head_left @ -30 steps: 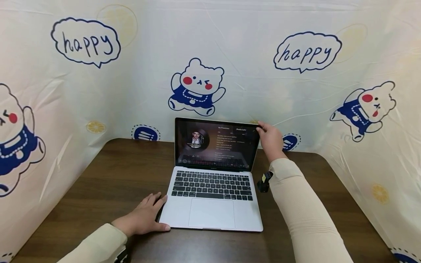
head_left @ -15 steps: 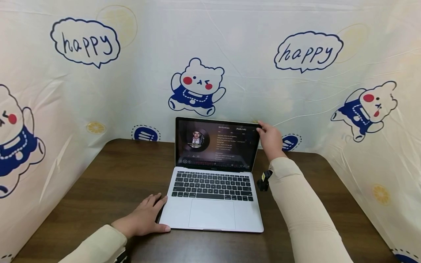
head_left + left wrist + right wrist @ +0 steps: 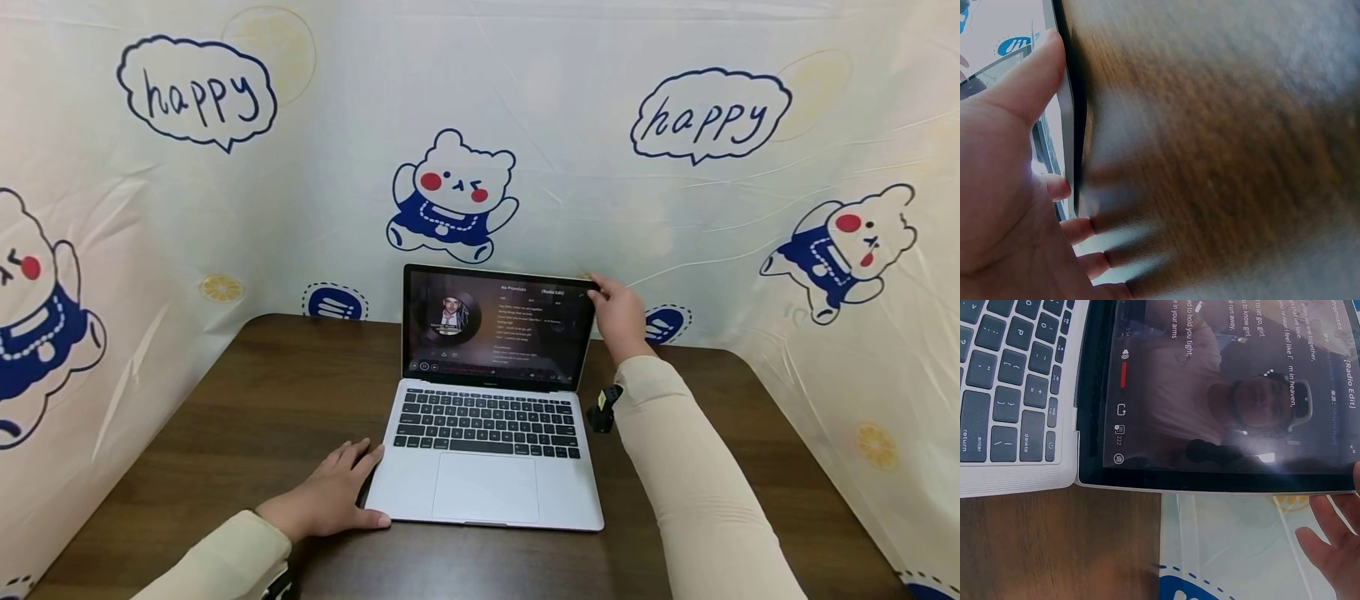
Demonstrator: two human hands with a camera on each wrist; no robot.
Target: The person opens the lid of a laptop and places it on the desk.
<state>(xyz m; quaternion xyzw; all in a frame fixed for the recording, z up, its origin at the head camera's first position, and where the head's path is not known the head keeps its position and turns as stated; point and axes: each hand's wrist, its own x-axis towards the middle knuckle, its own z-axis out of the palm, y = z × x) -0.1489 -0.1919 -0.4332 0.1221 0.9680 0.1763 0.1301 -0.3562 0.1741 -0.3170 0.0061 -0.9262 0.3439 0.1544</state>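
A silver laptop stands unfolded on the table, its screen raised and showing a music player with lyrics. At the top right corner of that screen, my right hand pinches the edge, thumb in front and fingers behind. In the right wrist view, part of this hand shows at the right edge. My left hand rests at the laptop's front left corner. Its thumb touches the corner, while the other fingers lie fairly straight along the left side. In the left wrist view, the fingertips of the left hand meet the tabletop.
Brown wooden table extends around the laptop on both sides. Behind it hangs a pale printed cloth with bears and "happy" bubbles, also on both sides. A small black device sits at the right wrist.
The view shifts very slightly. Both hands keep their places on the laptop, and the screen's angle looks the same.
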